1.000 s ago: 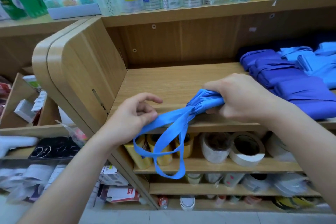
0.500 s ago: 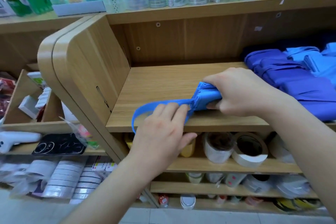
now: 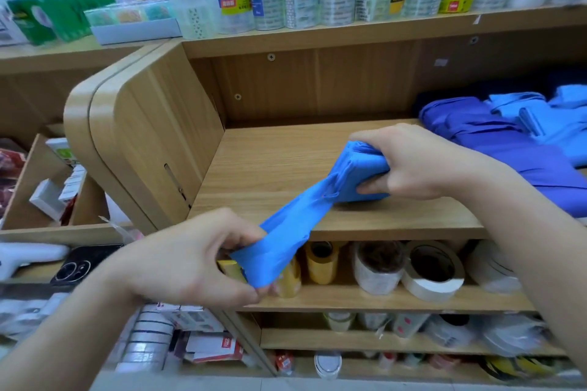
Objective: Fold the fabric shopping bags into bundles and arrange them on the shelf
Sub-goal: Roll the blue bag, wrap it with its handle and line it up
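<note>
Bag folding: one blue fabric bag (image 3: 359, 174) held in both hands at the front of the wooden shelf (image 3: 279, 168).
Right hand (image 3: 422, 162) is curled tight round the bunched body of the bag. Left hand (image 3: 190, 263) pinches the straps (image 3: 279, 244), which run taut down past the shelf edge. A stack of folded blue bags (image 3: 508, 152), darker and lighter, lies far right and is cut by the frame, so no count is readable. Tape rolls (image 3: 432, 270) sit on the shelf below, some hidden behind the straps and left hand.

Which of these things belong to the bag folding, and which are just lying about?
In use: blue bag, left hand, right hand, folded bags, wooden shelf.
Lying about: tape rolls, phone, green packs.
</note>
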